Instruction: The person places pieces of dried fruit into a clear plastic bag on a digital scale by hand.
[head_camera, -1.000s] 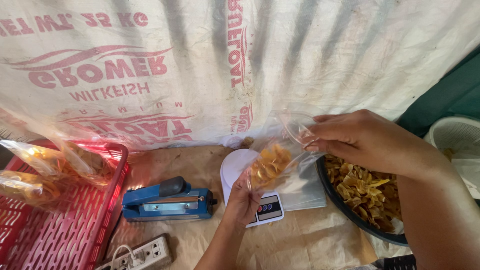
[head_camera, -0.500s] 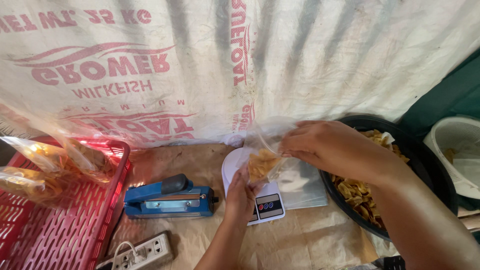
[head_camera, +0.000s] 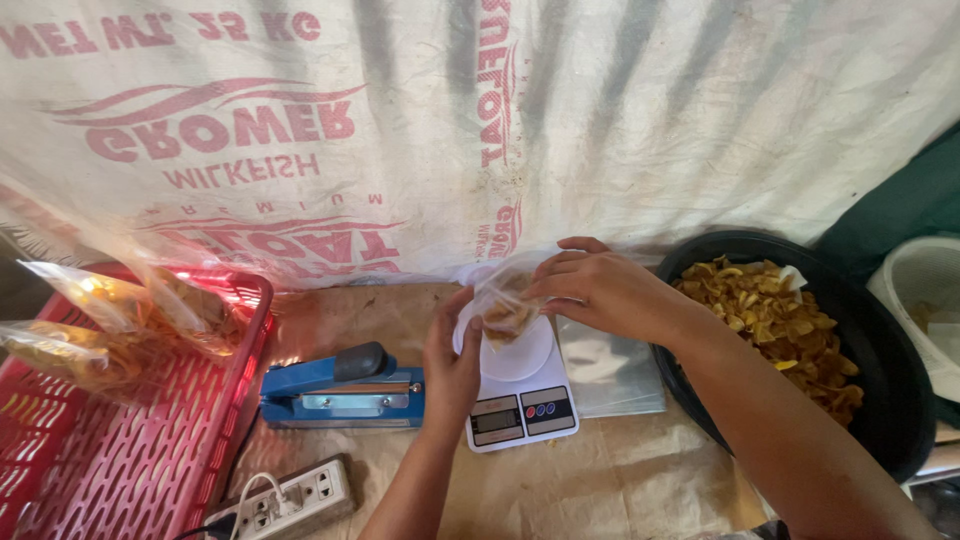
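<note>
Clear plastic bag (head_camera: 508, 305) of golden chips sits on the white digital scale (head_camera: 515, 385), gripped by 2 hands: the left hand (head_camera: 452, 365) clasps its left side, while the right hand (head_camera: 600, 290) pinches its top edge from the right. Just right of the scale lie flat empty bags (head_camera: 610, 375) and a black basin (head_camera: 900, 400) of chips. A blue heat sealer (head_camera: 340, 390) rests on the paper-covered worktop (head_camera: 600, 480), beside a red basket (head_camera: 110, 440) holding filled bags.
</note>
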